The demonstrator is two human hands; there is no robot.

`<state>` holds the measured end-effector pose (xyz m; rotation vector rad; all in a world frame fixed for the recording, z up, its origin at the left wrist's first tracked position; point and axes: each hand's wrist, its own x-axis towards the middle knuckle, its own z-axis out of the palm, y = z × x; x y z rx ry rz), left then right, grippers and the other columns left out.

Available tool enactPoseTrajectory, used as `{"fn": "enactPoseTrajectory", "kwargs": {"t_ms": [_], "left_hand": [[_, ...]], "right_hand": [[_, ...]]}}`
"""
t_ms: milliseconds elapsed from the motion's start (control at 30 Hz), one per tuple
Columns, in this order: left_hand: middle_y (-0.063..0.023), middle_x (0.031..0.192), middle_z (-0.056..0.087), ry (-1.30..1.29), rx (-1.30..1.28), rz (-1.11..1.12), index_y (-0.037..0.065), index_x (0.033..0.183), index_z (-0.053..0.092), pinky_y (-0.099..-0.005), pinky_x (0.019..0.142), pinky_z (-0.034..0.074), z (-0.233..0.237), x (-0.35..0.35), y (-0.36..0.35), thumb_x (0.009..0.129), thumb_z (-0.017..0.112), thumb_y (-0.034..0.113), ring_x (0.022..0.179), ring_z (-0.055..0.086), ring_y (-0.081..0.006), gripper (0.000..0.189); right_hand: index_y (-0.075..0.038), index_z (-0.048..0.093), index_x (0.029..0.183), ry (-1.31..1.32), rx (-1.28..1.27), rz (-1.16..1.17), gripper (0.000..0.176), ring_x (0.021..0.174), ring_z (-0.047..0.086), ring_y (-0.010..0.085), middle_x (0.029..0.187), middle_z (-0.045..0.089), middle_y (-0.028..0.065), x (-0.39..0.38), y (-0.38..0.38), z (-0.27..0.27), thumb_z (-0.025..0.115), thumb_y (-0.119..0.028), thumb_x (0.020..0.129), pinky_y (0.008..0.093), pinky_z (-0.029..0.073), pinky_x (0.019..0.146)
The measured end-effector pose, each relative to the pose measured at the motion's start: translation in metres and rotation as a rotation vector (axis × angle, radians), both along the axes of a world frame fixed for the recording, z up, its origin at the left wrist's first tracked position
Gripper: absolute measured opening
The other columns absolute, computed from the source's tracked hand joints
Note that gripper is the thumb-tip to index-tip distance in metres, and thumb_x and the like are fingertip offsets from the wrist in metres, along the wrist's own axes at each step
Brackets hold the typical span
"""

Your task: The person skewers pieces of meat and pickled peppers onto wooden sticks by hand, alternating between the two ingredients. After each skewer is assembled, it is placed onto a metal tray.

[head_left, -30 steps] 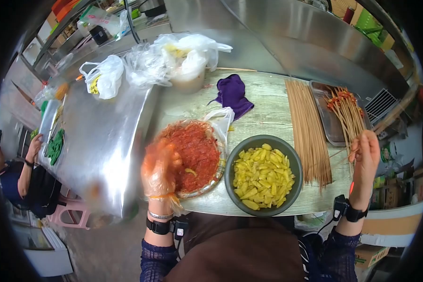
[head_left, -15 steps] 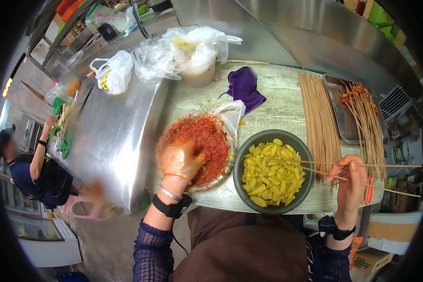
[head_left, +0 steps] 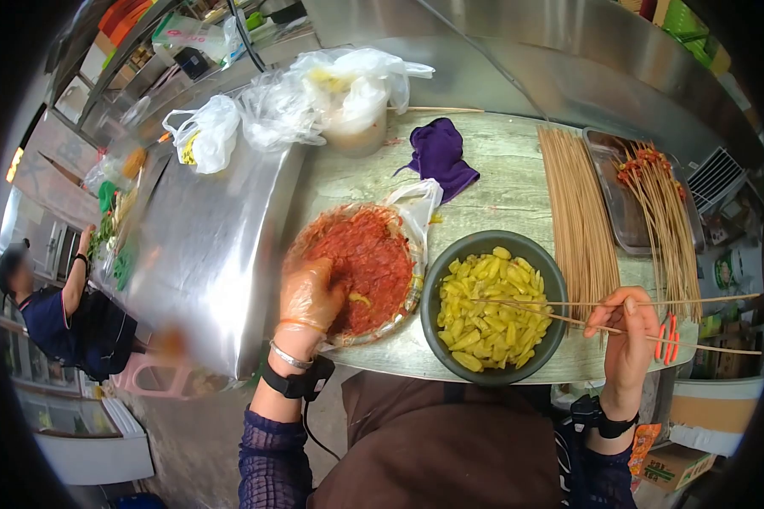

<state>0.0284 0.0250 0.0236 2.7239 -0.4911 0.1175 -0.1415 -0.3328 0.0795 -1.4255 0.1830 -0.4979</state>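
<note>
My left hand (head_left: 310, 297), in a clear plastic glove, rests at the near left side of a plastic-lined bowl (head_left: 416, 288) of red minced meat (head_left: 361, 242). Its fingers are curled down against the meat; what they grip, if anything, is hidden. Beside the fingertips, a yellow-green pickled pepper (head_left: 361, 299) lies on the meat. Two thin bamboo skewers (head_left: 696, 299) are pinched in my bare right hand (head_left: 628, 327), pointing left. Their tips reach over the pickled peppers (head_left: 492, 318) heaped in a dark grey bowl (head_left: 430, 318).
Loose bamboo skewers (head_left: 573, 204) lie right of the bowls, near a tray (head_left: 598, 170) with loaded skewers (head_left: 645, 174). Red-handled scissors (head_left: 672, 339) sit at the right edge. A purple cloth (head_left: 441, 157) and bagged tub (head_left: 356, 127) are behind. Another person (head_left: 59, 314) works far left.
My left hand has drawn back toward the bowl's near left side, and a pepper now shows on the meat. The skewer tips have moved left, further over the peppers.
</note>
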Motion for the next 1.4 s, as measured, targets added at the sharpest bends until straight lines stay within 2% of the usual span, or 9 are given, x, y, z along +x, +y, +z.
{"fn": "enactPoseTrajectory", "kwargs": {"t_ms": [200, 300, 400, 500, 667, 867, 1033, 1233, 1400], "left_hand": [[-0.0161, 0.077, 0.06, -0.134, 0.023, -0.026, 0.006, 0.076, 0.06, -0.045, 0.066, 0.047, 0.001, -0.002, 0.006, 0.068, 0.064, 0.011, 0.076, 0.058, -0.0365, 0.01], [-0.0172, 0.08, 0.063, -0.087, 0.237, -0.04, 0.006, 0.089, 0.066, -0.0362, 0.067, 0.049, 0.003, -0.001, 0.007, 0.071, 0.062, 0.008, 0.076, 0.063, -0.0307, 0.019], [-0.0114, 0.076, 0.064, 0.106, -0.177, -0.048, 0.002, 0.09, 0.066, -0.0331, 0.064, 0.048, 0.005, 0.0, 0.015, 0.074, 0.063, 0.009, 0.07, 0.062, -0.0228, 0.018], [-0.0061, 0.076, 0.061, 0.618, -1.12, 0.141, -0.001, 0.092, 0.062, -0.0299, 0.062, 0.048, 0.026, -0.01, 0.007, 0.074, 0.063, 0.006, 0.069, 0.059, -0.0188, 0.019], [-0.0131, 0.079, 0.061, 0.817, -1.22, 0.141, -0.006, 0.096, 0.057, -0.0238, 0.051, 0.044, 0.026, -0.007, 0.012, 0.075, 0.049, -0.006, 0.055, 0.053, -0.0146, 0.023], [-0.0155, 0.08, 0.063, 0.757, -1.493, 0.223, -0.005, 0.101, 0.053, -0.0252, 0.055, 0.051, 0.024, -0.011, -0.009, 0.079, 0.054, -0.005, 0.06, 0.06, -0.0187, 0.023], [-0.0161, 0.081, 0.064, 0.768, -1.51, 0.049, -0.002, 0.102, 0.051, -0.0298, 0.058, 0.055, 0.001, -0.004, 0.002, 0.089, 0.057, 0.008, 0.063, 0.063, -0.0211, 0.017], [-0.0198, 0.089, 0.064, 0.8, -1.65, 0.142, -0.001, 0.1, 0.053, -0.0336, 0.063, 0.057, 0.008, -0.014, -0.015, 0.093, 0.053, 0.014, 0.075, 0.066, -0.0266, 0.017], [-0.0132, 0.11, 0.063, 0.662, -1.301, 0.076, -0.001, 0.117, 0.053, -0.0298, 0.078, 0.053, -0.003, -0.016, -0.02, 0.09, 0.057, 0.01, 0.094, 0.063, -0.0224, 0.031]], "right_hand": [[0.001, 0.054, 0.093, -0.002, 0.012, 0.014, 0.024, 0.059, 0.059, 0.0161, 0.072, 0.061, 0.012, 0.0, 0.005, 0.002, 0.042, -0.02, 0.097, 0.0259, 0.05, 0.057], [0.001, 0.054, 0.093, -0.005, -0.001, 0.008, 0.024, 0.059, 0.059, 0.0158, 0.072, 0.061, 0.0118, -0.001, 0.005, 0.002, 0.041, -0.02, 0.097, 0.0257, 0.05, 0.057], [0.001, 0.054, 0.093, -0.011, 0.008, 0.0, 0.024, 0.059, 0.059, 0.0155, 0.072, 0.061, 0.0115, -0.003, 0.004, 0.002, 0.041, -0.019, 0.097, 0.0256, 0.05, 0.057], [0.001, 0.054, 0.093, -0.016, 0.01, 0.006, 0.024, 0.059, 0.059, 0.0153, 0.072, 0.061, 0.0116, -0.003, 0.004, 0.002, 0.041, -0.019, 0.097, 0.0254, 0.05, 0.057], [0.001, 0.054, 0.093, -0.009, 0.019, 0.005, 0.024, 0.059, 0.059, 0.0154, 0.072, 0.061, 0.0118, 0.0, 0.006, 0.001, 0.042, -0.019, 0.096, 0.0257, 0.05, 0.057], [0.001, 0.054, 0.092, -0.01, -0.01, -0.007, 0.024, 0.059, 0.059, 0.0163, 0.072, 0.061, 0.012, -0.001, 0.007, 0.001, 0.043, -0.019, 0.096, 0.0265, 0.05, 0.057], [0.001, 0.052, 0.093, -0.014, 0.002, -0.05, 0.024, 0.058, 0.058, 0.0179, 0.072, 0.06, 0.0126, 0.0, 0.009, 0.0, 0.041, -0.021, 0.096, 0.0276, 0.048, 0.057], [0.0, 0.05, 0.092, -0.057, -0.02, -0.028, 0.03, 0.057, 0.056, 0.015, 0.07, 0.055, 0.0104, 0.0, 0.004, -0.006, 0.036, -0.025, 0.099, 0.0246, 0.047, 0.053], [0.0, 0.05, 0.089, -0.075, -0.025, -0.042, 0.032, 0.053, 0.055, 0.0147, 0.071, 0.054, 0.0096, -0.001, 0.003, -0.001, 0.035, -0.026, 0.1, 0.0244, 0.048, 0.051]]}}
